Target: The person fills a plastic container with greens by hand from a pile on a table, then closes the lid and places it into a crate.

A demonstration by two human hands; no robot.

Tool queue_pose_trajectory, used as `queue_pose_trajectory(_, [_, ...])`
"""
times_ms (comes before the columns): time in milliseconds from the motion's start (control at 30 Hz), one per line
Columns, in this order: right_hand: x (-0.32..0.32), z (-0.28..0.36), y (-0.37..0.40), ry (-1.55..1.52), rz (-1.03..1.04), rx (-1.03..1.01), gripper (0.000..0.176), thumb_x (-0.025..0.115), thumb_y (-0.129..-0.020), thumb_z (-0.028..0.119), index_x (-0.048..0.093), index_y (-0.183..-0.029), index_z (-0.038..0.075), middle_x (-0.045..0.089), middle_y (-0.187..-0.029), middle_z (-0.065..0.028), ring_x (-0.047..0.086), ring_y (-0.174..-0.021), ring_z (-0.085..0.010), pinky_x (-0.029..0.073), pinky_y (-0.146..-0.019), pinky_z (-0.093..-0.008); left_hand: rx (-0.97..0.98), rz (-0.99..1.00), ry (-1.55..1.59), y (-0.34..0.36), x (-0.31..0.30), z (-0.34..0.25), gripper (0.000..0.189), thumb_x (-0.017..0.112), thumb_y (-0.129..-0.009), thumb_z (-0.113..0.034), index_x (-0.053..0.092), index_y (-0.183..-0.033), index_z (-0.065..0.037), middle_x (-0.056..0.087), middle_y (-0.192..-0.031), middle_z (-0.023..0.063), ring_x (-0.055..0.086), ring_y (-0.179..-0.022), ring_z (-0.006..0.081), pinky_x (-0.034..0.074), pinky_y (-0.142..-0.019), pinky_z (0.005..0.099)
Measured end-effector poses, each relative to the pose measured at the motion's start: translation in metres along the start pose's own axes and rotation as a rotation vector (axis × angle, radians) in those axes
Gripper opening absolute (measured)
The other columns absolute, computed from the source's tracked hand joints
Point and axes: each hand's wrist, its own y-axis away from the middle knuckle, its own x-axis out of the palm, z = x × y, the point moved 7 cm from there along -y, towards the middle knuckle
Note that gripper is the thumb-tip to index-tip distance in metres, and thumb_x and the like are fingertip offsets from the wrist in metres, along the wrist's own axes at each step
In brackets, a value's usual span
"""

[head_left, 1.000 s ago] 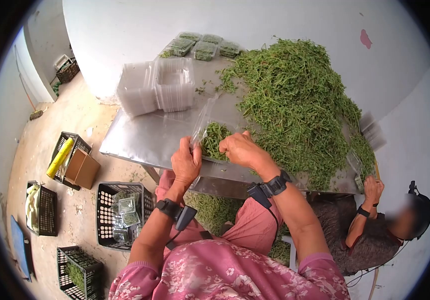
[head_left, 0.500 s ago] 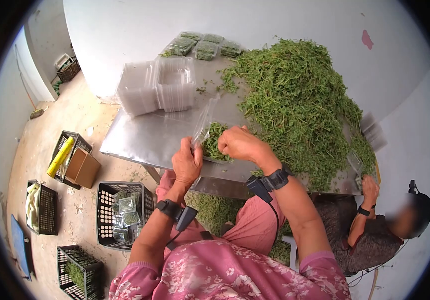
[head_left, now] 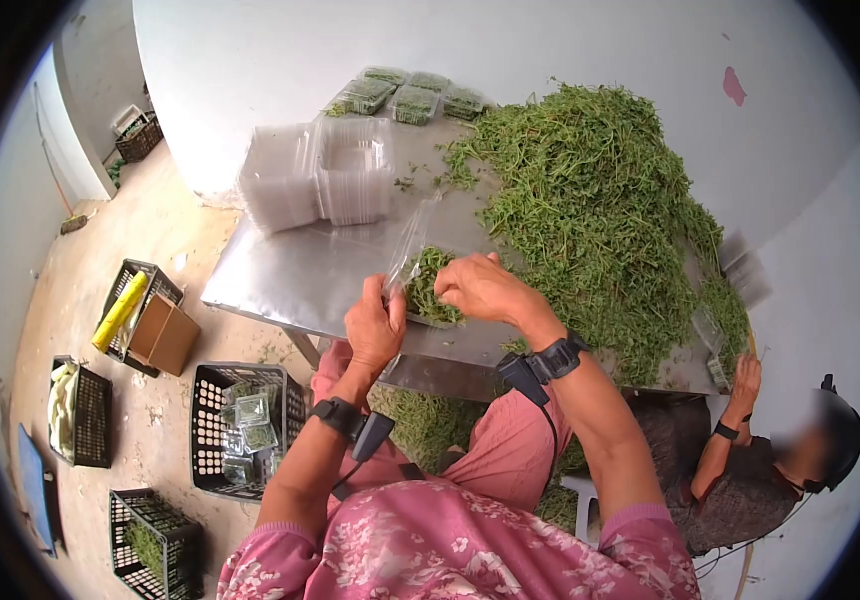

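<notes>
Metal counter [head_left: 290,268] is supporting, at its near edge, an open container [head_left: 434,322], the left hand [head_left: 375,325] gripping its side, the right hand [head_left: 493,290], barely shifting since moments ago, curling over the greens [head_left: 426,278], any grasp indeterminable, closure apparently remaining pending.

**There Was Room on the Left, but Not Much on the Right**

The shiny table [head_left: 280,285] had a flat stretch at its front left, and the left hand [head_left: 375,325] could have slid that way. Behind that stretch, tall stacks of clear boxes [head_left: 355,180] stood in the way. The see-through lid [head_left: 412,235] of the open box [head_left: 440,318] stuck up by the left hand, so the right hand [head_left: 490,290] could not go straight left without going over it. A big green pile [head_left: 590,220] blocked the right side. Another person's hand [head_left: 746,385] was past it, well apart.
</notes>
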Motion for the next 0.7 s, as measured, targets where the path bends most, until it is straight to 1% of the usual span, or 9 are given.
queue_pose_trajectory(67, [-0.022, -0.002, 0.005, -0.066, -0.177, -0.040, 0.009, 0.063, -0.077, 0.008, 0.067, -0.083, 0.004, 0.066, -0.080, -0.0121, 0.062, -0.083, -0.0319, 0.041, -0.083, -0.0430, 0.005, 0.009, -0.001, -0.001, 0.000, -0.001, 0.022, 0.057, -0.091, -0.023, 0.053, -0.106, -0.008, 0.064, -0.070, 0.0187, 0.063, -0.066, 0.0418, 0.048, -0.060, 0.0481])
queue_pose_trajectory(167, [-0.035, -0.017, 0.005, -0.159, -0.209, 0.057, 0.010, 0.063, -0.077, 0.008, 0.067, -0.085, 0.002, 0.066, -0.081, -0.0123, 0.063, -0.081, -0.0306, 0.041, -0.087, -0.0434, 0.007, 0.012, 0.001, 0.000, 0.000, -0.001, 0.022, 0.057, -0.091, -0.023, 0.053, -0.107, -0.008, 0.064, -0.070, 0.0187, 0.063, -0.067, 0.0417, 0.048, -0.060, 0.0481])
queue_pose_trajectory(267, [-0.025, -0.013, 0.003, -0.182, -0.105, 0.050, 0.010, 0.063, -0.076, 0.006, 0.067, -0.084, 0.002, 0.066, -0.082, -0.0148, 0.064, -0.079, -0.0301, 0.040, -0.091, -0.0459, 0.000, 0.012, 0.002, 0.000, 0.000, -0.001, 0.022, 0.057, -0.091, -0.022, 0.053, -0.107, -0.008, 0.064, -0.070, 0.0188, 0.063, -0.067, 0.0417, 0.048, -0.060, 0.0481])
queue_pose_trajectory(367, [0.004, -0.009, -0.002, -0.070, 0.068, 0.062, 0.006, 0.059, -0.076, 0.001, 0.064, -0.079, 0.001, 0.064, -0.080, -0.0163, 0.063, -0.081, -0.0331, 0.038, -0.095, -0.0515, 0.006, 0.012, 0.004, 0.000, 0.000, 0.000, 0.023, 0.057, -0.090, -0.022, 0.052, -0.107, -0.007, 0.064, -0.070, 0.0188, 0.063, -0.066, 0.0417, 0.048, -0.060, 0.0483])
queue_pose_trajectory(467, [0.031, -0.004, -0.010, 0.201, -0.009, 0.051, 0.009, 0.058, -0.077, -0.001, 0.066, -0.078, 0.002, 0.068, -0.086, -0.0164, 0.065, -0.090, -0.0368, 0.040, -0.097, -0.0606, 0.013, 0.016, 0.000, 0.001, 0.000, 0.000, 0.023, 0.057, -0.090, -0.022, 0.052, -0.107, -0.007, 0.064, -0.069, 0.0187, 0.062, -0.066, 0.0418, 0.048, -0.060, 0.0483])
queue_pose_trajectory(500, [0.029, 0.002, -0.011, 0.192, 0.036, 0.063, 0.008, 0.057, -0.078, -0.002, 0.065, -0.079, -0.001, 0.067, -0.089, -0.0183, 0.063, -0.093, -0.0401, 0.031, -0.104, -0.0665, 0.017, 0.016, -0.001, 0.000, 0.000, -0.002, 0.023, 0.057, -0.090, -0.022, 0.052, -0.107, -0.007, 0.064, -0.069, 0.0187, 0.062, -0.066, 0.0418, 0.048, -0.060, 0.0484])
queue_pose_trajectory(600, [0.027, 0.004, -0.009, 0.236, 0.031, 0.035, 0.007, 0.057, -0.078, -0.002, 0.064, -0.078, 0.000, 0.067, -0.087, -0.0180, 0.064, -0.090, -0.0383, 0.038, -0.096, -0.0633, 0.015, 0.017, 0.002, -0.001, 0.000, -0.001, 0.023, 0.057, -0.090, -0.023, 0.052, -0.107, -0.008, 0.063, -0.069, 0.0187, 0.062, -0.066, 0.0422, 0.048, -0.060, 0.0486])
queue_pose_trajectory(700, [0.018, -0.004, -0.001, 0.064, 0.025, 0.022, 0.005, 0.060, -0.079, 0.001, 0.065, -0.080, 0.000, 0.066, -0.089, -0.0177, 0.063, -0.088, -0.0362, 0.044, -0.083, -0.0581, 0.007, 0.003, -0.003, 0.000, 0.000, 0.000, 0.022, 0.057, -0.091, -0.023, 0.052, -0.106, -0.008, 0.063, -0.069, 0.0186, 0.062, -0.066, 0.0425, 0.047, -0.060, 0.0491])
